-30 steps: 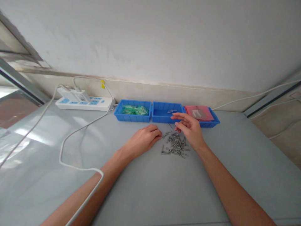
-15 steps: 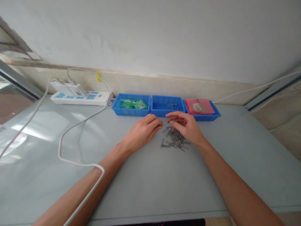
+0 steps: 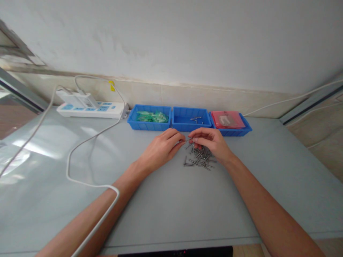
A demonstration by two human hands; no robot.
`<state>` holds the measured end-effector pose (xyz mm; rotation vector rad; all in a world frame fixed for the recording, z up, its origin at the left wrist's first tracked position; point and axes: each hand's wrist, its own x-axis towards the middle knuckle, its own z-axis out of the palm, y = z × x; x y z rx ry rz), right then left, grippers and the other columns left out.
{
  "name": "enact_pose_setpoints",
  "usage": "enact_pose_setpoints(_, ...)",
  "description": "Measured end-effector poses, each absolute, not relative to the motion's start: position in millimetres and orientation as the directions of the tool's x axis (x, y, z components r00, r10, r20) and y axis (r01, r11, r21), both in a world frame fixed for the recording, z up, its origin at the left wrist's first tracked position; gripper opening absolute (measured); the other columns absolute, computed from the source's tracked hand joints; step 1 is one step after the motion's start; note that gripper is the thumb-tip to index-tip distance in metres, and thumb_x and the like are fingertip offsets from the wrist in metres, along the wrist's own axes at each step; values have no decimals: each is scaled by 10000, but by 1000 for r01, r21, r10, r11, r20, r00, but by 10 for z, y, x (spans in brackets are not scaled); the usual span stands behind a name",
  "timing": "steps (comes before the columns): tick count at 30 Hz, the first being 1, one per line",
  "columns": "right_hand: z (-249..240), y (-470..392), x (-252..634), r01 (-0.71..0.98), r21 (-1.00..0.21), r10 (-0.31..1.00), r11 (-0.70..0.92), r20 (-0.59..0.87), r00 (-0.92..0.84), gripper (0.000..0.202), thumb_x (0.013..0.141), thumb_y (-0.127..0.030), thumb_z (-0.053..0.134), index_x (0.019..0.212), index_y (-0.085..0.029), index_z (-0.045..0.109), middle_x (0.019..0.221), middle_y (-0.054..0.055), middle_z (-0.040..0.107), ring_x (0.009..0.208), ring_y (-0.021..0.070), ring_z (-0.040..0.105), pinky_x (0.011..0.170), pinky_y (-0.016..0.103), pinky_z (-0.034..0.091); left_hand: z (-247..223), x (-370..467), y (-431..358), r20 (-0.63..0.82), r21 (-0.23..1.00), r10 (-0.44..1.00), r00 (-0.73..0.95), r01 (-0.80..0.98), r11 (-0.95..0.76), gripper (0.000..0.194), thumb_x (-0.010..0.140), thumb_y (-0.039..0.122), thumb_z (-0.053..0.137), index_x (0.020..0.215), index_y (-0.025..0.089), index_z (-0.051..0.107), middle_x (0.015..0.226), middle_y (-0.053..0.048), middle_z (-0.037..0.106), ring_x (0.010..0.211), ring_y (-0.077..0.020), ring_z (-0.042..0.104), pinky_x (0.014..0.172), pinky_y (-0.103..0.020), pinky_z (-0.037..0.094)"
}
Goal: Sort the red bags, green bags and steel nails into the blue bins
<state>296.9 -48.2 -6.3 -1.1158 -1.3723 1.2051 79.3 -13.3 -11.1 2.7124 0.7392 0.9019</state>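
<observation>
My left hand [image 3: 167,145] is closed, its thumb and fingertips pinched at one end of a thin metal screw [image 3: 189,139]. The fingertips of my right hand [image 3: 211,142] pinch the screw's other end, so it spans the small gap between both hands. Under and beside my right hand, a loose pile of screws [image 3: 200,157] lies on the grey table [image 3: 182,207]. Just behind the hands stands the middle blue tray [image 3: 184,125] with several screws in it.
The left blue tray [image 3: 150,126] holds green-and-white packets [image 3: 154,117]. Red bags [image 3: 229,119] lie in the right blue tray [image 3: 241,132]. A white power strip [image 3: 107,111] sits at the back left. Its white cable [image 3: 69,160] loops over the table and across my left forearm.
My right fingertips have closed in beside my left ones, and a screw now shows between them. The view has shifted very slightly.
</observation>
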Motion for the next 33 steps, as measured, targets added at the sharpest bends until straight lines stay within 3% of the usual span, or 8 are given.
enact_pose_setpoints(4,-64,-459,2990,50,-990,991,133,133,-10,145,736,-248,721,866,-206,772,784,35,761,600,138,602,570,283,482,-124,782,-118,489,334,567,662,458,-823,214,1014,328,554,1125,165,639,1030,-88,671,938,-211,649,847,-344,548)
enact_pose_setpoints(8,-69,-436,3010,57,-985,982,166,170,79,220,739,-261,710,943,-205,770,891,54,781,605,141,603,548,285,464,-132,782,-115,456,304,494,740,392,-868,215,1015,325,553,1090,169,681,1042,-97,683,997,-224,643,890,-355,543)
enact_pose_setpoints(12,-71,-425,3028,79,-976,969,203,212,129,373,760,-263,695,1129,-228,743,1107,80,769,645,146,619,565,299,486,-143,798,-135,445,275,388,807,290,-917,233,1021,307,549,1125,181,715,1049,-101,682,967,-210,638,876,-344,546)
enact_pose_setpoints(16,-49,-423,3033,104,-966,951,238,254,175,524,758,-244,693,1280,-291,675,1306,82,694,786,187,675,632,338,546,-159,803,-132,416,273,357,836,260,-926,213,1019,267,548,1022,177,741,1043,-95,684,946,-201,639,869,-338,545)
enact_pose_setpoints(23,-51,-422,3032,86,-960,936,267,279,214,364,750,-237,703,1114,-253,708,1120,64,742,737,171,660,635,329,548,-169,803,-105,392,295,427,815,328,-898,216,1029,206,492,974,158,694,950,-78,698,890,-194,647,832,-315,534)
enact_pose_setpoints(33,-61,-428,3016,88,-962,946,257,270,181,331,751,-235,700,1081,-224,692,1071,71,748,667,145,639,606,309,510,-174,787,-97,388,360,483,785,353,-864,133,988,137,493,997,177,620,915,-49,667,874,-186,636,798,-291,514)
